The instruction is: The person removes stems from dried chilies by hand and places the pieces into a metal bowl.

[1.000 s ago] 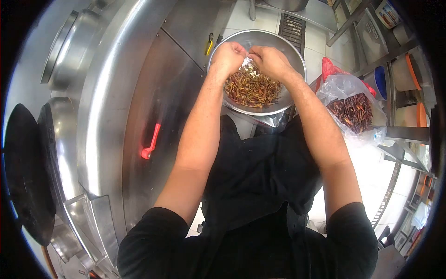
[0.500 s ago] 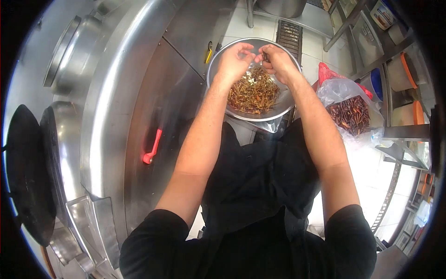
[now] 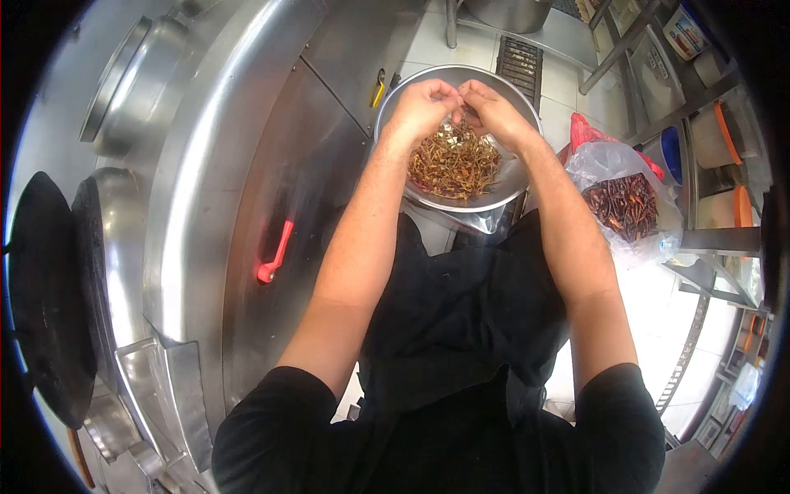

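Over a wide metal bowl [image 3: 514, 183], my left hand [image 3: 424, 109] and my right hand [image 3: 494, 115] meet at the fingertips. Both are closed in a pinch. A small dark piece, apparently a dried chili [image 3: 470, 112], shows by my right fingers and is mostly hidden. What my left fingers pinch, if anything, cannot be made out. Inside the bowl below lies a heap of dried chili stems and brownish bits [image 3: 457, 165], with some pale seeds or scraps near its top.
To the right, an open clear plastic bag [image 3: 588, 160] holds dark red dried chilies [image 3: 625, 206], beside a red bag [image 3: 586, 132]. Metal shelving [image 3: 716, 239] with tubs stands farther right. On the left, a steel counter front [image 3: 271, 165] carries a red lever [image 3: 277, 253] and a yellow handle [image 3: 379, 88].
My hands, a little apart before, have come together at the fingertips. The dark piece in my right fingers is now less visible. The view has shifted slightly.
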Demonstrator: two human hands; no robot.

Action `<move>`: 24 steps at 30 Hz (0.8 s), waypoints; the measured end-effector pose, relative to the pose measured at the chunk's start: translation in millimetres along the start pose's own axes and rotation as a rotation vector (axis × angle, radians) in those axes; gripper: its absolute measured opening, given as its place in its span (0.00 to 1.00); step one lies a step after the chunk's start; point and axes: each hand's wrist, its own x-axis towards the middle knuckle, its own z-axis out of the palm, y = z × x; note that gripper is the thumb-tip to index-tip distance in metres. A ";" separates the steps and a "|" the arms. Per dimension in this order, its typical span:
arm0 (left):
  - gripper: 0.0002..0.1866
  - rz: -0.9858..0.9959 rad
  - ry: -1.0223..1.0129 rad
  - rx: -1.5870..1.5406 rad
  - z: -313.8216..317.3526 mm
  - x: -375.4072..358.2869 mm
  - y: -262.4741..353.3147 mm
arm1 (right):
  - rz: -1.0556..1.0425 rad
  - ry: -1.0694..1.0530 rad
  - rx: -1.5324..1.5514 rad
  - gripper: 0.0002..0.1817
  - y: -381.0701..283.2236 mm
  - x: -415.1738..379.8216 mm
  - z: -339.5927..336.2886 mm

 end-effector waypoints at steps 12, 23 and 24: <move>0.09 0.227 0.223 0.410 5.5 9.4 -16.5 | -0.061 -0.035 -0.064 0.10 12.8 9.7 -1.5; 0.01 0.059 0.223 -0.583 18.8 19.9 -19.2 | -0.046 0.069 0.369 0.07 1.6 11.3 16.5; 0.01 0.035 0.254 -0.644 14.3 19.0 -16.5 | -0.052 0.041 0.386 0.06 4.4 11.7 11.5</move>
